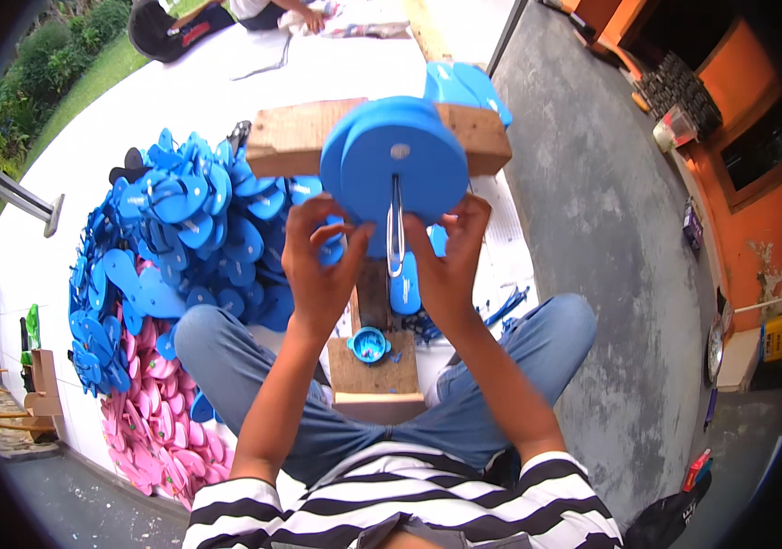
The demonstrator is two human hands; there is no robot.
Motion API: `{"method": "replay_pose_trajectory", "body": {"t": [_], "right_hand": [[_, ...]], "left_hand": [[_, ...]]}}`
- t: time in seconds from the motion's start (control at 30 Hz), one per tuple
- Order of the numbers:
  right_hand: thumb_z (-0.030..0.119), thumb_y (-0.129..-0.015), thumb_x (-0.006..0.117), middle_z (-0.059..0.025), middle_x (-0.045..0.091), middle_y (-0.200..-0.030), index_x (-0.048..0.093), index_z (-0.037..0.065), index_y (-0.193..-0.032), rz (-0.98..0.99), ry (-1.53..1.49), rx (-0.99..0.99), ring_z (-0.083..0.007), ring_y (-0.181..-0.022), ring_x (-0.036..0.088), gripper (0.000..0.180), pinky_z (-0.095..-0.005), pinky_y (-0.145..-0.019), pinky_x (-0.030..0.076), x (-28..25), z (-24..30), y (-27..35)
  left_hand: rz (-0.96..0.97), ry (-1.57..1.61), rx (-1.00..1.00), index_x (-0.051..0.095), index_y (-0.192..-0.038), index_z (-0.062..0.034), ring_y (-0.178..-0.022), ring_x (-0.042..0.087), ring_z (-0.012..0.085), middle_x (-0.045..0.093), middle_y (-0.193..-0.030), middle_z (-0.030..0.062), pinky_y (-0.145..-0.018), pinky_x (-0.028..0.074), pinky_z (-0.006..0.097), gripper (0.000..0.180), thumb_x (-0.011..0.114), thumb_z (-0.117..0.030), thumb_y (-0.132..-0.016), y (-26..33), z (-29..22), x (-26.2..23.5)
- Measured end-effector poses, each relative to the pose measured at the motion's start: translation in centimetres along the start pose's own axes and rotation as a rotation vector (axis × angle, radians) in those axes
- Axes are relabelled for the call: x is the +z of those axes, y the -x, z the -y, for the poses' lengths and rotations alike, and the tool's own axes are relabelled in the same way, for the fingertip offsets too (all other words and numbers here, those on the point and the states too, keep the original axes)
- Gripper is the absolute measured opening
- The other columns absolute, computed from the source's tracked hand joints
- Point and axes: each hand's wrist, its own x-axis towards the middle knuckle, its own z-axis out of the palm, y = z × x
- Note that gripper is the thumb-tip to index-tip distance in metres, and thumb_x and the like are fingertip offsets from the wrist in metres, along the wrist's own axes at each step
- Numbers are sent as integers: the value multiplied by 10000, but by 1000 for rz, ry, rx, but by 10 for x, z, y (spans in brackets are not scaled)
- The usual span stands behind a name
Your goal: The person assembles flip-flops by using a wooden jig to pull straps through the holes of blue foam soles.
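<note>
In front of me a rounded blue flip-flop sole (400, 137) rests against a wooden crossbar (295, 128). Another blue layer shows behind its edge, slightly blurred. A pale dot marks the sole, and a long narrow metal loop tool (396, 240) hangs down from a spot below it. My left hand (318, 261) is closed at the sole's lower left, its thumb and curled fingers at the edge. My right hand (448, 261) is closed on the lower right side, its thumb close to the metal loop. The fingertips are partly hidden.
Blue flip-flops (180, 210) are heaped at left, above pink ones (162, 412). A small blue cup (369, 344) stands on the wooden base (345, 373) between my legs. More blue soles (464, 87) lie beyond the crossbar. Another person (267, 11) sits at the far end.
</note>
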Motion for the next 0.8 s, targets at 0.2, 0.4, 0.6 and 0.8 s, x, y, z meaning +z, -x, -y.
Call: {"method": "replay_pose_trajectory", "body": {"t": [0.2,0.4,0.6,0.8], "right_hand": [[81,-799,794,-42,550,-897,536,36,-928,95,133,-19,-117,-775,526,293,-267,-716,471,-15,-9,3],[135,-831,759,-74,560,-845,553,35,-843,208,424,-4,-191,-736,558,229,-317,-641,481,-29,-29,24],[252,-881,638,-135,615,-828,568,82,-911,843,830,186,-346,-775,642,186,-447,-628,496,-51,-93,116],[252,-856,619,-127,658,-836,550,132,-1100,1303,898,134,-336,-742,672,281,-466,-597,524,-66,-120,186]], "left_hand": [[107,98,-169,573,-1060,15,-876,637,141,612,-973,80,-802,602,289,339,752,72,-778,9,15,-6],[429,-295,-334,579,-909,-7,-799,673,215,637,-840,116,-649,568,319,165,723,-34,-833,24,18,-16],[1313,-886,-389,482,-1238,-37,-1044,602,368,586,-1103,180,-827,535,475,753,853,-337,-655,124,91,-56],[1313,-886,-322,436,-1239,-31,-1018,602,356,535,-1103,155,-735,587,448,926,912,-363,-516,197,101,-62]]}}
